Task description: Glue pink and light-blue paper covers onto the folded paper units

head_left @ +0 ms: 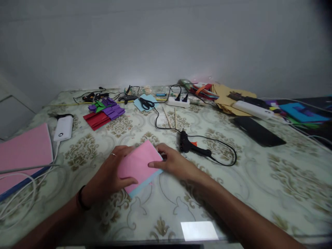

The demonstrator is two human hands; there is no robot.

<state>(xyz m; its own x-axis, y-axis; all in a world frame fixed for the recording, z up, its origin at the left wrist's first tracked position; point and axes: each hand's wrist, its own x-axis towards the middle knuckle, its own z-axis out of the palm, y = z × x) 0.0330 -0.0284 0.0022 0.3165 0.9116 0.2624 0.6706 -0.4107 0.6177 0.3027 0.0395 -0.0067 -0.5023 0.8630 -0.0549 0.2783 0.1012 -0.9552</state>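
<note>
Between my hands, just over the patterned table, is a pink sheet of paper [141, 162] with a light blue sheet [146, 182] showing beneath its lower edge. My left hand [114, 169] grips the left side, thumb on top and the other fingers behind the paper. On the opposite side, my right hand [172, 160] pinches the edge, its thumb lying on the pink face and its fingers partly hidden behind. A black glue gun [192, 145] lies on the table to the right of my right hand, its cord looping round.
Folded purple paper [111, 110] and red paper [96, 119] lie behind. Scissors [146, 103] rest on blue sheets. A power strip [178, 101] and two sticks [171, 117] sit beyond. At left are a white power bank [63, 128] and pink sheets [26, 148]; a black phone-like slab [259, 131] lies right.
</note>
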